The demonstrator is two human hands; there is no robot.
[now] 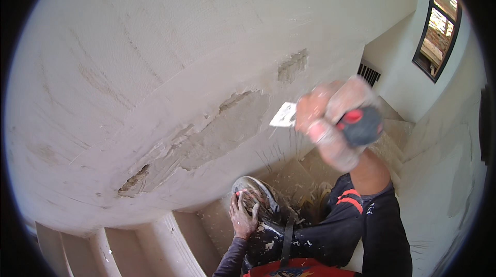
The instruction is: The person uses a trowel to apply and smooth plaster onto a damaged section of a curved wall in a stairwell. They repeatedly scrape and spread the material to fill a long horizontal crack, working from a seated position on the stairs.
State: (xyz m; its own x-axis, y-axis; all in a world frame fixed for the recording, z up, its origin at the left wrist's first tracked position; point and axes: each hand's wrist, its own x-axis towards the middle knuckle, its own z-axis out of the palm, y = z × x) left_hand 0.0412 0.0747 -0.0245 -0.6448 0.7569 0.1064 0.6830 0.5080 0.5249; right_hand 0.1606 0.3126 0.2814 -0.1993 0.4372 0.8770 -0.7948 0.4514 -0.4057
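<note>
My right hand [330, 117], blurred by motion and smeared with white plaster, is closed round the dark, red-marked handle [361, 126] of a putty knife. Its whitish blade [282, 115] points left, in front of or close to the wall; whether it touches cannot be told. Low in the middle, my left hand [243, 217] lies with fingers spread on a rounded, plaster-smeared grey thing [257, 194] by my leg, its kind unclear. The pale wall [170, 34] carries a long rough patch [222, 132] of grey filler with broken edges. A smaller chipped hollow [293, 66] lies up to its right.
Curved stair steps [150, 241] run along the lower left. More steps [395, 137] lie behind my right arm. A dark-framed window [439, 24] and a small dark vent grille [369, 73] are at the upper right. My splattered dark trousers [320, 238] fill the lower middle.
</note>
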